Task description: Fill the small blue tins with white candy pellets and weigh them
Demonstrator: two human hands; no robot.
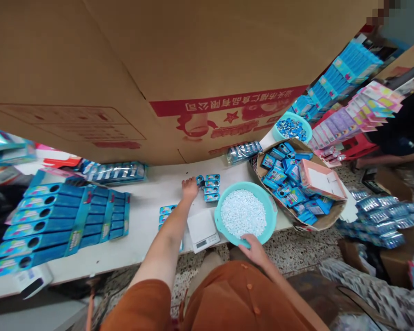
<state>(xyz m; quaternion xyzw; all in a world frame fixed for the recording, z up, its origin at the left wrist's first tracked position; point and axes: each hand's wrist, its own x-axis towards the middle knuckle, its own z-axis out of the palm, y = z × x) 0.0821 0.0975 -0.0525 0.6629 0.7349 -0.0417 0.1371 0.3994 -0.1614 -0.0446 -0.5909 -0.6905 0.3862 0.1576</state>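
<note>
My left hand reaches across the white table with its fingers curled at a small blue tin, which sits tilted beside a short column of similar blue tins. Its fingertips are partly hidden. My right hand is at the near edge of a turquoise plastic basin, thumb outside and fingers over the rim. Many small white pellets fill that basin. Between my arms lies a white digital scale. More blue tins stand in a row, partly covered by my left forearm.
A large cardboard box walls off the table's back. Stacked blue display boxes occupy the left. To the right stand a carton of blue packets and another turquoise basin. Wrapped tin packs line the box's foot.
</note>
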